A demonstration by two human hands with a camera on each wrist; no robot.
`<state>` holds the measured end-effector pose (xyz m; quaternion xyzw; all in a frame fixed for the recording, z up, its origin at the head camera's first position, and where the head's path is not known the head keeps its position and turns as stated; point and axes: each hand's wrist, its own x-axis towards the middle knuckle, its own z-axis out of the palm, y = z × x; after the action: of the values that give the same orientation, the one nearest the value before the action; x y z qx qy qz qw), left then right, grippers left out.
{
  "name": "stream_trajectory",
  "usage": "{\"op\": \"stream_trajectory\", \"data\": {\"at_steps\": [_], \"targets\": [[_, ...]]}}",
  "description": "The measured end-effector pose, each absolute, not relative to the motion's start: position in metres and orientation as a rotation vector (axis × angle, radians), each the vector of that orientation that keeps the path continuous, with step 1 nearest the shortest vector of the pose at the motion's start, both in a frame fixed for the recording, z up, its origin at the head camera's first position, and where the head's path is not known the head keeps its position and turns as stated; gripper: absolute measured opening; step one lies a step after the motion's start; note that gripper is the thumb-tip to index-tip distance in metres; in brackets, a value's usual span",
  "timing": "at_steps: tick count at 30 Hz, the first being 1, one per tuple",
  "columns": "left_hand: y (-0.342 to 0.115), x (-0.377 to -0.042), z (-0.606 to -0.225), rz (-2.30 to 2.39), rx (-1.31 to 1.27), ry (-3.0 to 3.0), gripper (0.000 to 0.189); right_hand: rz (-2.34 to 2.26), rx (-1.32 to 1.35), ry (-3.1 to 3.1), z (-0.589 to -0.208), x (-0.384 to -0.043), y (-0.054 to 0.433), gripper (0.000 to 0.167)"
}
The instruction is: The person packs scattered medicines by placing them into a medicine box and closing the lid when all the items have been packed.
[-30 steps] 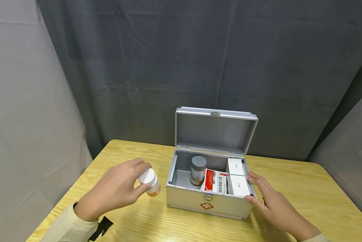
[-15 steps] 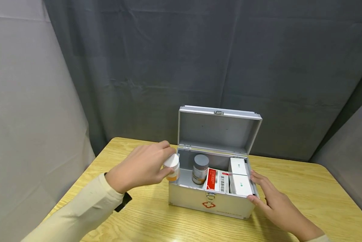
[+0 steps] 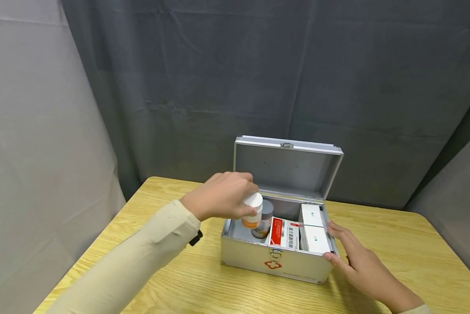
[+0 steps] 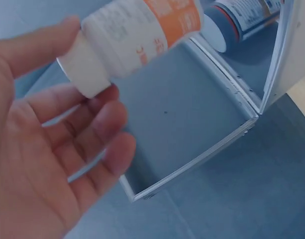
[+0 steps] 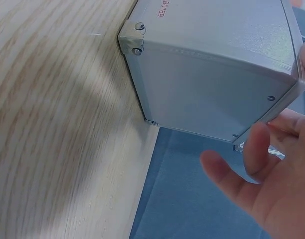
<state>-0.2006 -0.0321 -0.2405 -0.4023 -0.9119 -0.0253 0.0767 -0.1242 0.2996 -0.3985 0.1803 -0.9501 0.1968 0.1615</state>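
Observation:
My left hand [image 3: 224, 196] pinches the white cap of a white and orange pill bottle [image 3: 252, 213], held tilted over the left part of the silver first-aid box [image 3: 250, 257]. The left wrist view shows the bottle [image 4: 127, 37] with thumb and fingertips at its cap. The lid [image 3: 286, 168] stands raised. Inside are a grey-capped bottle [image 3: 267, 213], partly hidden by the held one, a red and white medicine box [image 3: 284, 233] and white cartons [image 3: 314, 229] at the right end. My right hand [image 3: 356, 264] rests its thumb and fingertips on the right rim, its fingers [image 5: 224, 174] spread.
A light wooden table [image 3: 376, 226] carries the box near its back edge. Dark grey cloth [image 3: 219, 87] hangs behind, with paler cloth [image 3: 30, 152] on the left and at the right.
My left hand has carried the pill bottle rightward from beside the box to over its inside, now overlapping the grey-capped bottle. My right hand stays at the box's right rim.

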Motion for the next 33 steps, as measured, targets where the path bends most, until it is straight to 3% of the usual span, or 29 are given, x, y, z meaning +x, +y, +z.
{"op": "stream_trajectory", "data": {"at_steps": [20, 33], "targets": [[0.023, -0.231, -0.279, 0.197, -1.328, -2.839, 0.016, 0.532, 0.526, -2.704, -0.395, -0.119, 0.306, 0.056], [0.043, -0.23, -0.297, 0.472, -1.317, -2.86, 0.03, 0.497, 0.516, -2.708, -0.392, -0.115, 0.31, 0.058]]}}
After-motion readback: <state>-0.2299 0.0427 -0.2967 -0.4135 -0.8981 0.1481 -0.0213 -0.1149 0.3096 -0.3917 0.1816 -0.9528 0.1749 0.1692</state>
